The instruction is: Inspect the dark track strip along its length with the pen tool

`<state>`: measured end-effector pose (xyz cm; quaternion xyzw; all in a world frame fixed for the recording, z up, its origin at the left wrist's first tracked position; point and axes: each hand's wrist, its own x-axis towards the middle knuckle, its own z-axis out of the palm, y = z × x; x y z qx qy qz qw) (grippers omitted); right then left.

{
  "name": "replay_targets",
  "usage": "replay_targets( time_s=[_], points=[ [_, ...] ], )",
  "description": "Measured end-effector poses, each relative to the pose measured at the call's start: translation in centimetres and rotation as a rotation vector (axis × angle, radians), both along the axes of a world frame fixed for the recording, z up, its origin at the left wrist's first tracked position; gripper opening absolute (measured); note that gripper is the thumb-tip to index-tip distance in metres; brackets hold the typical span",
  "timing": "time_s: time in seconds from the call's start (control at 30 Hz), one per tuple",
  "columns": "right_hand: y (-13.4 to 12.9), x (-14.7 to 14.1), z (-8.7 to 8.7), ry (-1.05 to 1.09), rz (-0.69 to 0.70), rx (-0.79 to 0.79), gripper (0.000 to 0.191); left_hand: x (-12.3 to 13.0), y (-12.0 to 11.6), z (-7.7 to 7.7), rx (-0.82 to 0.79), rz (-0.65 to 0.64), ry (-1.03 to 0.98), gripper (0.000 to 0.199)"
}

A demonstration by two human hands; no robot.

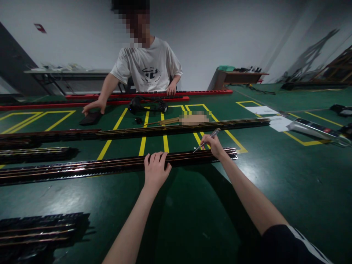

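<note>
Dark sleeve (277,244) cloth lies nearest, well behind the right-hand fingers. That right hand (213,143) pinches a slim pointed tool (215,133) whose tip is at the long dark strip bundle (110,167); contact is too small to tell. Left-hand fingers are lightly spread, thumb apart, the left hand (156,167) laid across the same bundle. Its right end stops just past the right-hand fingers. Ahead of them, green tabletop (181,205) with yellow lines (142,146) separates it from a parallel dark strip (137,132). Farther off, a co-worker (154,66) sits before a pale wall (220,44).
</note>
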<state>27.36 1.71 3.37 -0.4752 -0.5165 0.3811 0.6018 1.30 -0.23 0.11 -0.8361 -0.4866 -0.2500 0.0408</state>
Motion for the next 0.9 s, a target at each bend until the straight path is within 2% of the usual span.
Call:
replay_targets(
  time_s=[0.33,0.9],
  points=[
    [0.12,0.40,-0.22,0.060,-0.060,-0.013,0.017,0.01,-0.04,0.11,-0.017,-0.001,-0.013,0.038],
    [-0.04,0.30,-0.08,0.052,-0.059,-0.010,0.018,0.12,0.01,0.15,-0.022,0.009,0.002,0.039]
  ],
)
